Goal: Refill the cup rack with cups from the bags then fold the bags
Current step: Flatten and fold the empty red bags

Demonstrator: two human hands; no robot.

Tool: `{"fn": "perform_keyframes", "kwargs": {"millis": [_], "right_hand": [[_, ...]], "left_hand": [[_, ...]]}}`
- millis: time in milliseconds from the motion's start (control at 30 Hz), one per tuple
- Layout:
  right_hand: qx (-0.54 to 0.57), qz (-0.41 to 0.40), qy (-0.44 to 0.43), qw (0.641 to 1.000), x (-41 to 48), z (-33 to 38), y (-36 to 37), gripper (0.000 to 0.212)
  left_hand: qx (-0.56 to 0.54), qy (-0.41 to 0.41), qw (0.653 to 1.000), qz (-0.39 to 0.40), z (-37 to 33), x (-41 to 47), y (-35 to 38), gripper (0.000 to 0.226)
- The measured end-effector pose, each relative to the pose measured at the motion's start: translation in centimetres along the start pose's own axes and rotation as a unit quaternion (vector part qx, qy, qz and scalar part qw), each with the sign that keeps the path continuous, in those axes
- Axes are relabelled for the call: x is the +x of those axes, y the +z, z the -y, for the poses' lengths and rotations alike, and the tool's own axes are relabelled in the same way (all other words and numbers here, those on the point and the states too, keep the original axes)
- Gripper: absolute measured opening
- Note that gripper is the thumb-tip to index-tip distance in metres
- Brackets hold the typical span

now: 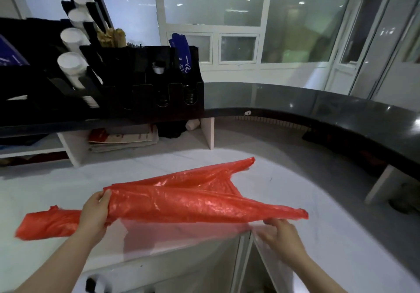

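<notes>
A red plastic bag [186,199] is stretched out just above the white counter [68,186], its two handles pointing right and up-right. My left hand [95,211] pinches the bag's bottom end. My right hand [281,231] grips the near handle from below. A second red bag [47,223] lies crumpled on the counter at the left, partly behind my left wrist. The black cup rack [136,83] stands on the dark upper ledge at the back left, with stacks of white cups [70,65] lying in its slanted slots.
A dark curved glass ledge [318,104] runs from the rack around to the right. Under it are shelves with papers [122,138] and a tipped white cup [192,124]. Blue items [181,54] stick up from the rack's right compartment. The counter's front edge is below my hands.
</notes>
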State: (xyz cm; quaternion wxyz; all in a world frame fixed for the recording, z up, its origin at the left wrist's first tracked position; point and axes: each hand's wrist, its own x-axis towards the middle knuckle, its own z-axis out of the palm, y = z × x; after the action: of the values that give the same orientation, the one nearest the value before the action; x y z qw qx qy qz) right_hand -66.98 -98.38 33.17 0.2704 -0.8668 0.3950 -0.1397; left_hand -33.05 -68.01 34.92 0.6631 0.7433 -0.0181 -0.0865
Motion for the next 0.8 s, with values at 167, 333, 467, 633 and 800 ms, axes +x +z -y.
{"fn": "perform_keyframes", "kwargs": {"millis": [167,333,467,633,800], "right_hand": [[-0.051,0.065,-0.005,0.997,1.8,2.1,3.7,0.084],[0.213,0.020,-0.066,0.975,3.7,6.1,3.2,0.056],[0.271,0.088,-0.073,0.956,4.7,7.8,2.7,0.035],[0.244,0.125,-0.046,0.961,4.6,6.9,3.3,0.019],[0.219,0.126,0.002,0.968,4.1,4.5,4.5,0.029]], "left_hand": [[-0.029,-0.061,0.998,0.022,-0.5,-1.1,-1.6,0.023],[-0.086,-0.109,0.989,0.050,-0.9,-1.4,-3.9,0.019],[-0.081,-0.122,0.986,0.075,-1.2,-1.2,-5.4,0.020],[-0.006,-0.057,0.998,0.032,-0.1,-0.2,-7.0,0.026],[-0.057,-0.013,0.998,-0.001,1.0,-0.1,-6.7,0.034]]}}
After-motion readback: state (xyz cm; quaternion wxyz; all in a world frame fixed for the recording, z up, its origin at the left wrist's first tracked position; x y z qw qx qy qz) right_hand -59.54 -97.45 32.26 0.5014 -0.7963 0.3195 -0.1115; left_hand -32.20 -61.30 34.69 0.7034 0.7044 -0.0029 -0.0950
